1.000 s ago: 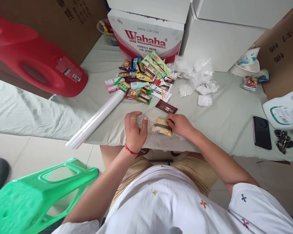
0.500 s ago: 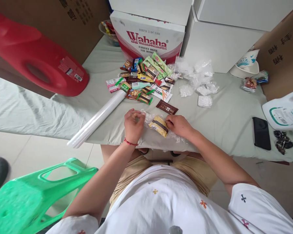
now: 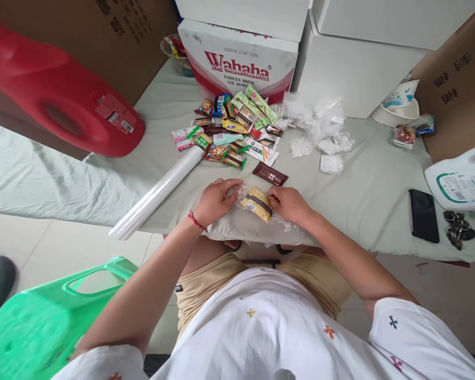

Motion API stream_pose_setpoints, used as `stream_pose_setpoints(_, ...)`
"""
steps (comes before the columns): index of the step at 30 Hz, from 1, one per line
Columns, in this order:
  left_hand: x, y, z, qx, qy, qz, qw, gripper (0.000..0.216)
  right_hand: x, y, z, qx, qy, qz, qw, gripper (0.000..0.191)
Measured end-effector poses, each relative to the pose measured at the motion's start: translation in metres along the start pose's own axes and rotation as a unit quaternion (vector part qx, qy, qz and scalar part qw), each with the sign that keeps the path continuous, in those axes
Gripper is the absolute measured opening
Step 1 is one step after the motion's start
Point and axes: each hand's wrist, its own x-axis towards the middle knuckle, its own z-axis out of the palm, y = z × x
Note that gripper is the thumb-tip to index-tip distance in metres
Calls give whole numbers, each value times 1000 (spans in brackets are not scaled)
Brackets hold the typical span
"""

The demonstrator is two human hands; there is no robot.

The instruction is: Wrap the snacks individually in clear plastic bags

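Observation:
A yellow packaged snack (image 3: 256, 207) with a dark band lies on the pale cloth, with clear plastic wrap (image 3: 288, 224) crumpled around its ends. At its left, my left hand (image 3: 217, 199) pinches the wrap between thumb and forefinger, the forefinger stretched toward the snack. My right hand (image 3: 288, 202) is closed at the snack's upper right edge, gripping wrap there; its fingertips are partly hidden. Just beyond both hands rests a dark brown snack packet (image 3: 269, 174). A long white roll of film (image 3: 158, 192) slants across the cloth to the left.
Farther back are a pile of packaged snacks (image 3: 233, 126) and several plastic-wrapped bundles (image 3: 320, 126), before a Wahaha box (image 3: 241, 58). A red jug (image 3: 63, 100) stands left. A phone (image 3: 423, 216), keys (image 3: 458, 229) and a white bottle (image 3: 461, 179) lie right. A green stool (image 3: 31, 316) is below left.
My left hand has turned and its fingers have shifted slightly right, closer to the snack, with the wrap on that side gathered in. My right hand has stayed almost still.

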Motion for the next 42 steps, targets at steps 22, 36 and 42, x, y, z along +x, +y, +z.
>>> stream_pose_setpoints(22, -32, 14, -11, 113, 445, -41, 887, 18, 3, -17, -3, -43, -27, 10, 999, 21)
stream_pose_setpoints(36, -18, 33, 53, 96, 37, 32, 994, 47, -3, 21, -6, 241, -4, 12, 971, 30)
stream_pose_setpoints(42, -26, 29, 58, 75, 49, 36, 995, 50, -23, 60, -9, 353, 45, 102, 929, 36)
